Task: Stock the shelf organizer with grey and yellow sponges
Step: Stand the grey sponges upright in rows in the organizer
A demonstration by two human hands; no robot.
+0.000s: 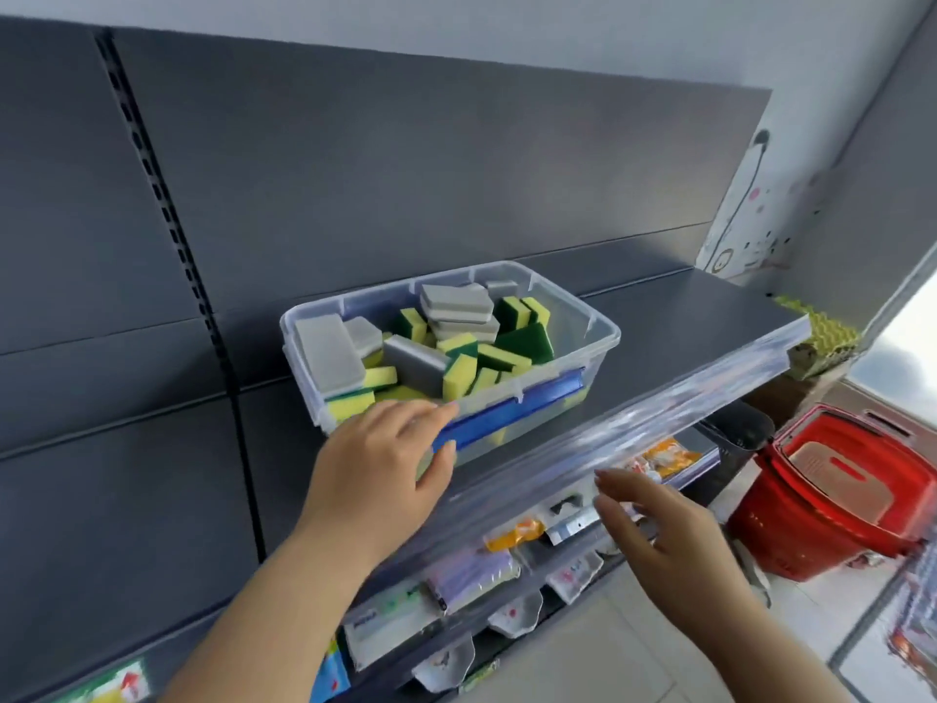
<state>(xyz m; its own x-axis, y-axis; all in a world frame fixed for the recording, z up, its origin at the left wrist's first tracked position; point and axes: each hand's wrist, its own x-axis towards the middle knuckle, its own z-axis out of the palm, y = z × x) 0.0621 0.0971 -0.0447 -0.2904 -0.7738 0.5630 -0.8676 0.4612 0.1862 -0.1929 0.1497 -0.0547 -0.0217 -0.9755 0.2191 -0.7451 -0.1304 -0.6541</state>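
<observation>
Gripping the clear bin (601, 337) by its front rim, your left hand (377, 469) curls its fingers (431, 413) over the edge, thumb against the blue latch (512, 413). The bin sits on the grey shelf (710, 317), loosely piled with grey sponges (329, 352) and yellow sponges (459, 375). Your right hand (674, 540) hovers below the shelf's front strip, fingers loosely spread, holding nothing.
</observation>
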